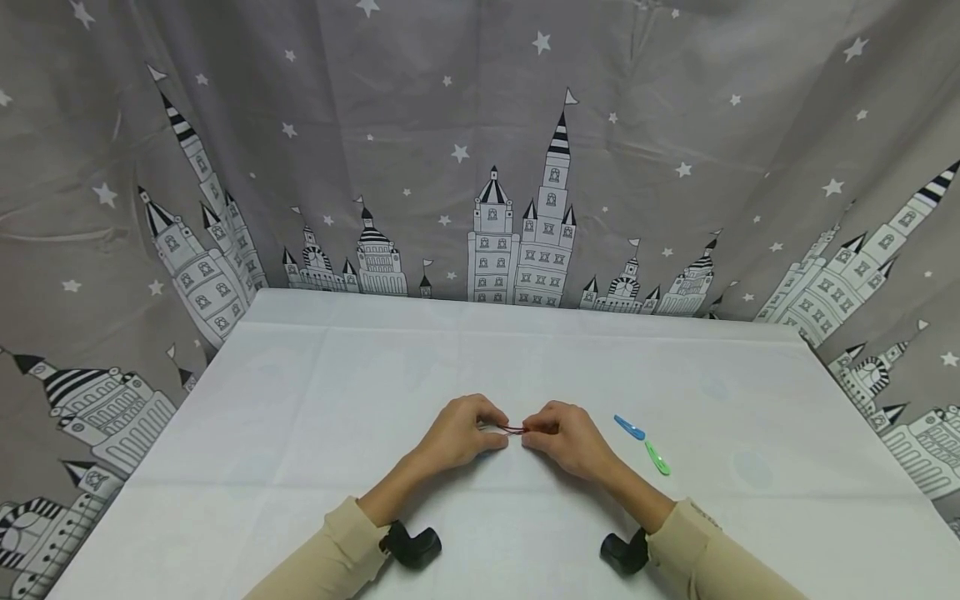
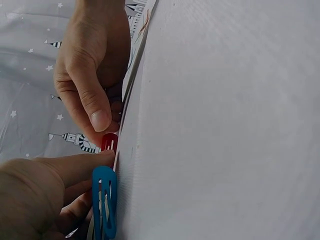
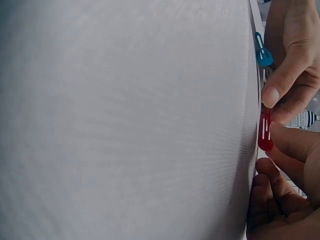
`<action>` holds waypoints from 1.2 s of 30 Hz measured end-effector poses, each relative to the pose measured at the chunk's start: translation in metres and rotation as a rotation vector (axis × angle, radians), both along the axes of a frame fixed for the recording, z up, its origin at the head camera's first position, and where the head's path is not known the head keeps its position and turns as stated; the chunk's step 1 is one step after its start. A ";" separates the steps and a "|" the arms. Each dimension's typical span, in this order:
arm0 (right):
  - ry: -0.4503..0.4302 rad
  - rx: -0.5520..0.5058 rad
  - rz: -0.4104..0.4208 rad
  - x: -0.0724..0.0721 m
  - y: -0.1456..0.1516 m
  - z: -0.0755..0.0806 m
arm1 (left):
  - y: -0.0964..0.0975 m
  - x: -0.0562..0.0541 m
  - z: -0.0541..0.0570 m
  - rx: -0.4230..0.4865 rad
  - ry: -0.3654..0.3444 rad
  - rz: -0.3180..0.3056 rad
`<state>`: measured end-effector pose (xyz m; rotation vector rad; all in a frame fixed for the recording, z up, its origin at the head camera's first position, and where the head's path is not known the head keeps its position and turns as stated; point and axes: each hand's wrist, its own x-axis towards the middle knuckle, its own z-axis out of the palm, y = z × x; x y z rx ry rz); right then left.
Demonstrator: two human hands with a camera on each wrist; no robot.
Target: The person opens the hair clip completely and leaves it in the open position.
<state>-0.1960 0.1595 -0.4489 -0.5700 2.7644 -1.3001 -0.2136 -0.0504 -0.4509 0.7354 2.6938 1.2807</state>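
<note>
A small red snap hair clip [image 1: 514,430] spans the gap between both hands at the middle of the white table. My left hand [image 1: 459,433] pinches its left end between thumb and fingers, and my right hand [image 1: 572,437] pinches the other end. In the right wrist view the rounded red end of the hair clip [image 3: 265,142] shows beside the right thumb. A teal hair clip [image 2: 104,200] shows close by the left fingers in the left wrist view; the head view hides it. Whether the left hand holds it too, I cannot tell.
Right of the right hand, a blue hair clip [image 1: 629,427] and a green hair clip [image 1: 657,458] lie nearly end to end on the table [image 1: 375,358]. A grey curtain [image 1: 420,167] with castles and stars hangs behind the table. Both wrists carry black camera mounts [image 1: 415,548].
</note>
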 end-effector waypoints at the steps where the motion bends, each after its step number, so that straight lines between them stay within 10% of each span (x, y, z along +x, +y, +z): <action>1: 0.000 -0.005 0.000 0.000 0.000 0.000 | 0.000 0.000 0.000 -0.001 0.003 0.002; 19: -0.024 -0.036 0.009 0.001 0.004 0.001 | 0.003 0.001 0.002 -0.008 0.004 0.008; 36: -0.019 -0.094 0.031 0.019 0.033 0.022 | 0.010 0.010 0.013 0.208 -0.057 -0.037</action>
